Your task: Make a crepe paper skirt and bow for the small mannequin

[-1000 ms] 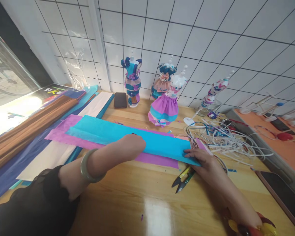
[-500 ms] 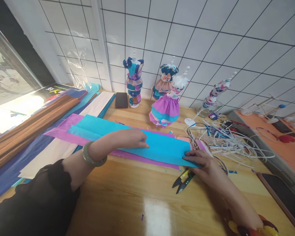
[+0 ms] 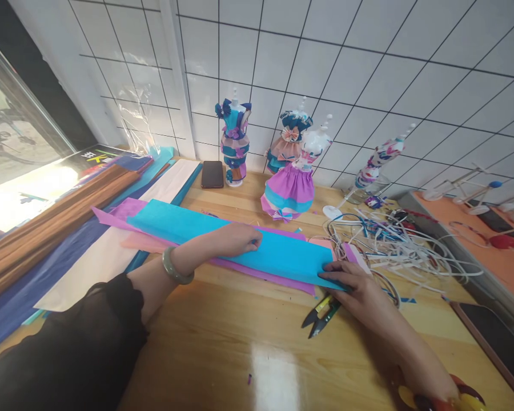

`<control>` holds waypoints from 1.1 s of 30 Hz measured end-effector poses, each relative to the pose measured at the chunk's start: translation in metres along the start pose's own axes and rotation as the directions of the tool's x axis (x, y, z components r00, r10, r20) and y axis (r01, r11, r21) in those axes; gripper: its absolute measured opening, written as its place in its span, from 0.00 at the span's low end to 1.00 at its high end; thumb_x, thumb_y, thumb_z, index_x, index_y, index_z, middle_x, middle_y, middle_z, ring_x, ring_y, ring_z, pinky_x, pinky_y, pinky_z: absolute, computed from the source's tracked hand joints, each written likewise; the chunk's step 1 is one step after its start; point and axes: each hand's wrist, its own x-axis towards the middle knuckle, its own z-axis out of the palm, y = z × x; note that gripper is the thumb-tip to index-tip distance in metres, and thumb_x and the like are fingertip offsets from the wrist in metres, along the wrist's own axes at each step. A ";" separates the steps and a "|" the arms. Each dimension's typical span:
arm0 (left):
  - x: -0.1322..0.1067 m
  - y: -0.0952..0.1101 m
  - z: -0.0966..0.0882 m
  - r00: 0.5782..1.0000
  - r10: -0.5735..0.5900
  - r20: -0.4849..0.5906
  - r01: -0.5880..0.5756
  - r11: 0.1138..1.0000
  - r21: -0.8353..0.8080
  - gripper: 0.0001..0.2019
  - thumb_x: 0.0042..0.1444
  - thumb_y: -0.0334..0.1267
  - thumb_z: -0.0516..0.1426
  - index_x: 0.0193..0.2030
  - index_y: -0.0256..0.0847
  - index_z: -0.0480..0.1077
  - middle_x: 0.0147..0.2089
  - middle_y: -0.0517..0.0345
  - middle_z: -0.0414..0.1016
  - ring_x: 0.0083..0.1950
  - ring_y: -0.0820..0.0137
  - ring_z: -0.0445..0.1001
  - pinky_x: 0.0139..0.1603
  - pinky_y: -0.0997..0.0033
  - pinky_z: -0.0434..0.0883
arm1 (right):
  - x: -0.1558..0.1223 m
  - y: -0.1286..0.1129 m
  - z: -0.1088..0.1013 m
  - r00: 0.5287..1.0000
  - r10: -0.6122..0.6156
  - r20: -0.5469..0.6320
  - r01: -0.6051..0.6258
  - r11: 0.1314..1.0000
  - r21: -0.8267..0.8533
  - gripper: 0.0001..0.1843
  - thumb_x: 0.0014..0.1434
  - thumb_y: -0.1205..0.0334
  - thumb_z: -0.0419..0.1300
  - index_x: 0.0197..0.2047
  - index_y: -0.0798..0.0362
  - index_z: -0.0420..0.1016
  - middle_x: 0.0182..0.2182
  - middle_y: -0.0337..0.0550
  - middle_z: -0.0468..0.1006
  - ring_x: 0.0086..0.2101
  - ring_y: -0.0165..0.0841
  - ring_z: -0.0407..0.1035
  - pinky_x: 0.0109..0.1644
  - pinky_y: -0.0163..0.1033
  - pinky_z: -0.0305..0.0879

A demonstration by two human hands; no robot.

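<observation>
A long strip of blue crepe paper (image 3: 282,249) lies over purple crepe paper (image 3: 268,278) on the wooden table. My left hand (image 3: 240,238) rests on the blue strip's middle with fingers curled in; whether they pinch anything is hidden. At the strip's right end, my right hand (image 3: 349,279) holds its corner, fingers on top, the thumb hidden. Just below that hand lie thread snips (image 3: 321,315) with dark blades, pointing toward me. Peach paper (image 3: 148,242) shows under the purple paper's left part.
Small dressed mannequins (image 3: 235,140) stand along the tiled wall, near a phone (image 3: 212,174). Rolled brown paper (image 3: 60,211) and other sheets lie left. Tangled white cords (image 3: 411,248) lie right. A second phone (image 3: 492,337) is near the right edge, beside an orange tray (image 3: 466,234).
My left forearm has shifted right and the left fingers are curled in more. The purple paper's left end has moved, baring peach paper beneath. My right hand stays at the strip's end.
</observation>
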 end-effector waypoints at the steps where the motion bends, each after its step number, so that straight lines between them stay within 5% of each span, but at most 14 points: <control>1: 0.000 0.000 0.000 1.000 -0.004 -0.001 0.004 1.000 0.006 0.10 0.57 0.37 0.46 0.32 0.39 0.65 0.33 0.57 0.69 0.31 0.72 0.65 0.30 0.73 0.58 | 0.000 0.000 0.000 1.000 -0.004 0.000 0.004 1.000 0.001 0.11 0.54 0.61 0.57 0.39 0.47 0.79 0.41 0.48 0.75 0.42 0.41 0.70 0.46 0.49 0.68; 12: 0.003 -0.009 0.003 1.000 -0.026 0.003 0.026 0.998 -0.051 0.10 0.56 0.40 0.49 0.41 0.41 0.66 0.37 0.59 0.71 0.35 0.71 0.67 0.32 0.74 0.59 | 0.000 0.005 0.000 0.998 -0.030 0.049 0.032 0.999 -0.029 0.12 0.54 0.64 0.56 0.40 0.51 0.78 0.42 0.50 0.74 0.43 0.40 0.69 0.47 0.47 0.67; 19: 0.004 -0.004 0.006 0.999 0.040 -0.013 -0.040 0.999 -0.011 0.08 0.57 0.38 0.48 0.33 0.40 0.66 0.32 0.59 0.69 0.33 0.72 0.66 0.31 0.75 0.57 | 0.001 0.005 0.001 0.999 -0.036 0.039 0.037 0.999 -0.025 0.12 0.54 0.64 0.56 0.40 0.50 0.78 0.42 0.49 0.74 0.43 0.40 0.69 0.47 0.46 0.68; 26: 0.005 -0.009 0.002 0.997 -0.067 -0.041 0.065 0.996 -0.068 0.11 0.59 0.42 0.45 0.34 0.39 0.64 0.34 0.57 0.70 0.33 0.71 0.66 0.31 0.73 0.60 | 0.000 0.006 0.002 0.999 -0.029 0.026 0.030 0.999 -0.037 0.11 0.55 0.62 0.56 0.39 0.50 0.78 0.41 0.49 0.74 0.43 0.40 0.70 0.47 0.47 0.68; 29: 0.004 -0.019 -0.009 0.950 -0.254 -0.184 0.253 0.967 -0.026 0.13 0.59 0.41 0.43 0.39 0.38 0.65 0.38 0.53 0.72 0.37 0.67 0.69 0.33 0.71 0.61 | 0.000 0.005 0.002 0.999 -0.027 0.025 0.028 0.999 -0.039 0.11 0.56 0.61 0.56 0.39 0.50 0.78 0.41 0.49 0.74 0.43 0.40 0.70 0.47 0.47 0.68; 33: -0.002 -0.032 -0.024 0.796 -0.444 -0.412 0.557 0.803 0.210 0.16 0.57 0.33 0.43 0.50 0.35 0.62 0.37 0.47 0.73 0.39 0.59 0.71 0.34 0.67 0.62 | 0.000 0.005 0.002 0.999 -0.031 0.030 0.032 0.999 -0.040 0.11 0.56 0.61 0.56 0.40 0.50 0.78 0.41 0.49 0.74 0.43 0.40 0.69 0.47 0.46 0.68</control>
